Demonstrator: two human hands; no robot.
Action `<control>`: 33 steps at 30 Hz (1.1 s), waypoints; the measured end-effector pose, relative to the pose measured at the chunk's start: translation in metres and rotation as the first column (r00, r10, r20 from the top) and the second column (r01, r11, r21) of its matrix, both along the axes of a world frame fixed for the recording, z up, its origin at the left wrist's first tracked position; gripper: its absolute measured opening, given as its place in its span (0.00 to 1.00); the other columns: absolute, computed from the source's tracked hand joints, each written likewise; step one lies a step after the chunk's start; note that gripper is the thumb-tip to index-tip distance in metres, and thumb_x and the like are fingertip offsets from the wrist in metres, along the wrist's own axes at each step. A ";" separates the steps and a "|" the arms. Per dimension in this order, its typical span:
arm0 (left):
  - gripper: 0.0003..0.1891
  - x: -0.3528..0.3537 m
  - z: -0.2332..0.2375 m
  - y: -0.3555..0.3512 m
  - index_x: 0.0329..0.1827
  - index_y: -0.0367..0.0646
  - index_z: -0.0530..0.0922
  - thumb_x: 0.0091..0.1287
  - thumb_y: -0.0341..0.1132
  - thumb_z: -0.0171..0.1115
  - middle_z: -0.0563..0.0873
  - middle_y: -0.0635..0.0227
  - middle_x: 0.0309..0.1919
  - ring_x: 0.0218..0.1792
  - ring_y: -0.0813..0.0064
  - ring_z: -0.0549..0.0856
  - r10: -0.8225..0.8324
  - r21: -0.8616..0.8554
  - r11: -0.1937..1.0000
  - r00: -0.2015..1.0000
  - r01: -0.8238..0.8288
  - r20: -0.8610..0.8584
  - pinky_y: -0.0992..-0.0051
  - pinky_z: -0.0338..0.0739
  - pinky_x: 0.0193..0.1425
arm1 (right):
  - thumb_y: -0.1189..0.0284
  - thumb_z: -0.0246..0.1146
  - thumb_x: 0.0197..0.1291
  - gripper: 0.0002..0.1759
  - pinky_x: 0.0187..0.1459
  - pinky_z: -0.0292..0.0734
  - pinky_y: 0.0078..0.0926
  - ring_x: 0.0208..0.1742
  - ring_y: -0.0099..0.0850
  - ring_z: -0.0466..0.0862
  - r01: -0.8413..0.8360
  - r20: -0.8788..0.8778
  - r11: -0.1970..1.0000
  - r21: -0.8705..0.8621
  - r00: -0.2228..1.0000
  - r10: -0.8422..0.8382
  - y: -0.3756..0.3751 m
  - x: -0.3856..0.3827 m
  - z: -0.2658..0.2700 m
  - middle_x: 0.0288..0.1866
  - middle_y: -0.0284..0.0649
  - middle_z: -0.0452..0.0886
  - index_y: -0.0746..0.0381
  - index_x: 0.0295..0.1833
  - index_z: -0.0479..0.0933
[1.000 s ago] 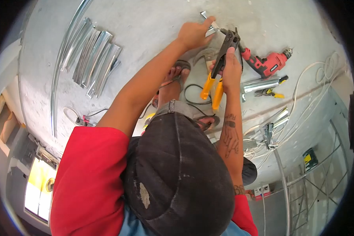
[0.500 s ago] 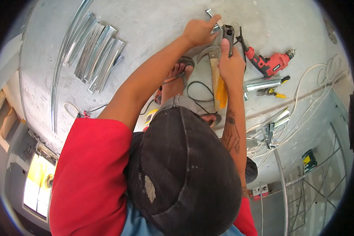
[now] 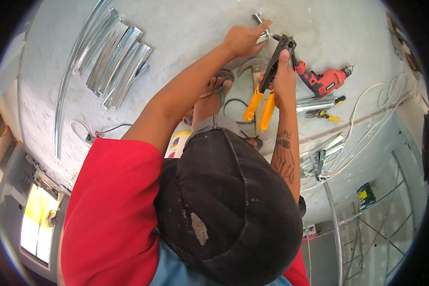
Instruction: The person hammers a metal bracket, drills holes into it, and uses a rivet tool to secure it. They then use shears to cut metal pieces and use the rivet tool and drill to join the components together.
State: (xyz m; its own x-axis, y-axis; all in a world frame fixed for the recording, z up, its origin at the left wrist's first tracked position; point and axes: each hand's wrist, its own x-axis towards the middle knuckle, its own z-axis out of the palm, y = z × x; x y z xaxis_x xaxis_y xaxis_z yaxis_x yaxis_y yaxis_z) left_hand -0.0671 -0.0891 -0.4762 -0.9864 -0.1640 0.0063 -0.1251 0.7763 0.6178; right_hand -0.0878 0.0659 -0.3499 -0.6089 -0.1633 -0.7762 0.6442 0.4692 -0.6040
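Observation:
My left hand [image 3: 243, 41] grips a short piece of galvanized metal profile [image 3: 258, 19], its index finger stretched along it and the other fingers partly hidden. To its right, my right hand [image 3: 285, 80] is wrapped round a hand riveter [image 3: 272, 71], close below its black head. The riveter's yellow handles [image 3: 260, 107] stand apart and point back toward my body. Its nose is right at the metal piece, by my left fingertips. A claw hammer [image 3: 247, 66] lies on the floor behind the riveter, mostly covered by it.
A red drill [image 3: 326, 81] lies right of my right hand, with a metal profile [image 3: 315, 104] and yellow-handled snips [image 3: 323, 115] below it. Many cut metal profiles [image 3: 114, 57] lie at left. White cable [image 3: 355, 114] runs along the right, near metal scaffolding [image 3: 336, 205].
The riveter's handles have spread apart, and the tool has tilted, its handles swinging left. My right hand has shifted slightly right and down. My left hand stays at the metal piece.

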 end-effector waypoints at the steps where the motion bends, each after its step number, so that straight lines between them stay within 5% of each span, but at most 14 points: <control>1: 0.39 0.000 0.000 0.000 0.79 0.65 0.61 0.65 0.53 0.67 0.84 0.59 0.18 0.20 0.53 0.85 0.002 -0.009 1.000 1.000 -0.002 0.004 0.56 0.79 0.25 | 0.33 0.47 0.71 0.40 0.24 0.79 0.26 0.24 0.31 0.85 0.000 -0.026 1.000 0.028 1.000 0.001 -0.001 0.001 0.000 0.27 0.41 0.81 0.64 0.44 0.73; 3: 0.41 0.000 -0.001 0.000 0.81 0.66 0.59 0.65 0.53 0.67 0.83 0.59 0.18 0.20 0.54 0.85 -0.016 -0.005 1.000 1.000 0.016 -0.004 0.57 0.79 0.25 | 0.33 0.48 0.71 0.40 0.24 0.79 0.27 0.23 0.30 0.84 -0.004 -0.052 0.999 0.052 0.999 0.007 -0.004 0.000 -0.003 0.26 0.41 0.80 0.64 0.43 0.74; 5: 0.43 0.001 -0.003 0.004 0.83 0.67 0.56 0.65 0.53 0.67 0.83 0.59 0.18 0.20 0.54 0.84 -0.036 -0.002 0.999 0.999 0.036 -0.008 0.57 0.79 0.25 | 0.34 0.49 0.71 0.39 0.25 0.79 0.27 0.22 0.29 0.83 -0.160 -0.129 0.968 0.195 0.974 0.187 -0.001 -0.004 -0.013 0.24 0.40 0.79 0.65 0.40 0.75; 14: 0.43 -0.002 0.003 -0.001 0.83 0.69 0.54 0.67 0.53 0.65 0.85 0.59 0.21 0.22 0.54 0.86 -0.049 -0.023 0.998 0.995 0.051 0.082 0.57 0.80 0.27 | 0.34 0.49 0.71 0.41 0.26 0.78 0.28 0.21 0.29 0.82 -0.162 -0.140 0.965 0.207 0.971 0.193 0.003 -0.004 -0.016 0.22 0.39 0.78 0.67 0.36 0.76; 17: 0.43 -0.002 0.012 -0.005 0.83 0.61 0.54 0.67 0.53 0.65 0.85 0.59 0.20 0.22 0.52 0.85 -0.107 -0.027 0.994 0.991 0.110 0.084 0.55 0.79 0.27 | 0.33 0.47 0.71 0.44 0.28 0.78 0.30 0.22 0.31 0.83 -0.183 -0.126 0.953 0.242 0.968 0.218 0.003 -0.007 -0.016 0.21 0.40 0.79 0.69 0.37 0.78; 19: 0.45 0.001 0.038 -0.006 0.80 0.44 0.58 0.63 0.46 0.70 0.87 0.56 0.30 0.30 0.52 0.87 -0.062 -0.014 0.998 0.963 0.068 0.261 0.58 0.78 0.31 | 0.33 0.45 0.71 0.46 0.31 0.79 0.32 0.22 0.33 0.84 -0.197 -0.119 0.940 0.277 0.964 0.237 0.002 -0.008 -0.014 0.20 0.42 0.80 0.71 0.38 0.80; 20: 0.45 0.010 0.044 -0.003 0.80 0.44 0.58 0.63 0.46 0.70 0.87 0.56 0.30 0.30 0.52 0.87 -0.072 -0.012 0.997 0.964 0.078 0.256 0.58 0.78 0.31 | 0.32 0.44 0.71 0.47 0.31 0.79 0.33 0.22 0.33 0.84 -0.212 -0.113 0.932 0.294 0.961 0.254 0.001 -0.007 -0.013 0.20 0.42 0.80 0.71 0.36 0.80; 22: 0.40 0.038 0.047 0.007 0.74 0.33 0.62 0.63 0.42 0.70 0.84 0.51 0.43 0.42 0.50 0.85 0.157 -0.050 0.984 0.959 -0.173 -0.235 0.60 0.79 0.41 | 0.31 0.43 0.70 0.48 0.31 0.79 0.34 0.22 0.34 0.84 -0.215 -0.109 0.926 0.311 0.960 0.259 -0.001 -0.005 -0.012 0.19 0.43 0.80 0.70 0.34 0.80; 24: 0.33 0.082 0.061 0.031 0.68 0.33 0.66 0.68 0.43 0.69 0.81 0.52 0.50 0.51 0.57 0.81 0.192 0.164 0.970 0.979 -0.179 -0.067 0.63 0.78 0.51 | 0.30 0.41 0.70 0.50 0.32 0.79 0.36 0.23 0.37 0.84 -0.210 -0.080 0.930 0.301 0.967 0.244 -0.004 -0.003 -0.011 0.19 0.44 0.80 0.69 0.31 0.81; 26: 0.27 0.107 0.089 0.056 0.67 0.35 0.68 0.76 0.48 0.59 0.81 0.56 0.55 0.57 0.64 0.81 0.001 0.682 0.618 0.868 -0.391 0.497 0.64 0.75 0.62 | 0.29 0.42 0.68 0.50 0.33 0.79 0.37 0.25 0.37 0.85 -0.224 -0.078 0.924 0.309 0.962 0.260 -0.007 -0.004 -0.009 0.18 0.43 0.81 0.68 0.29 0.81; 28: 0.25 0.123 0.078 0.081 0.64 0.37 0.70 0.82 0.52 0.48 0.81 0.62 0.55 0.57 0.70 0.80 -0.295 0.828 0.081 0.780 -0.555 0.552 0.66 0.75 0.64 | 0.29 0.54 0.63 0.46 0.27 0.78 0.28 0.22 0.30 0.84 -0.161 -0.036 0.947 0.279 0.983 0.177 -0.003 -0.003 -0.017 0.22 0.41 0.80 0.68 0.28 0.80; 29: 0.25 0.126 0.068 0.089 0.64 0.37 0.70 0.82 0.52 0.48 0.81 0.62 0.55 0.57 0.70 0.80 -0.286 0.825 0.077 0.781 -0.559 0.556 0.66 0.75 0.64 | 0.29 0.54 0.63 0.46 0.27 0.78 0.28 0.22 0.30 0.84 -0.171 -0.033 0.946 0.276 0.982 0.187 -0.002 -0.001 -0.022 0.22 0.41 0.80 0.68 0.28 0.80; 31: 0.26 0.125 0.054 0.096 0.65 0.39 0.71 0.84 0.54 0.40 0.81 0.65 0.54 0.55 0.72 0.81 -0.277 0.795 -0.118 0.788 -0.595 0.549 0.68 0.75 0.65 | 0.31 0.59 0.62 0.43 0.26 0.77 0.27 0.20 0.29 0.82 -0.093 -0.036 0.969 0.228 0.994 0.103 0.000 0.001 -0.027 0.20 0.39 0.79 0.67 0.30 0.80; 33: 0.25 0.129 0.048 0.096 0.64 0.40 0.72 0.84 0.53 0.41 0.81 0.66 0.52 0.53 0.73 0.82 -0.297 0.795 -0.122 0.786 -0.595 0.542 0.68 0.76 0.64 | 0.33 0.61 0.62 0.41 0.28 0.78 0.27 0.23 0.28 0.82 -0.079 -0.026 0.970 0.229 0.996 0.088 -0.001 0.005 -0.026 0.23 0.38 0.80 0.67 0.33 0.80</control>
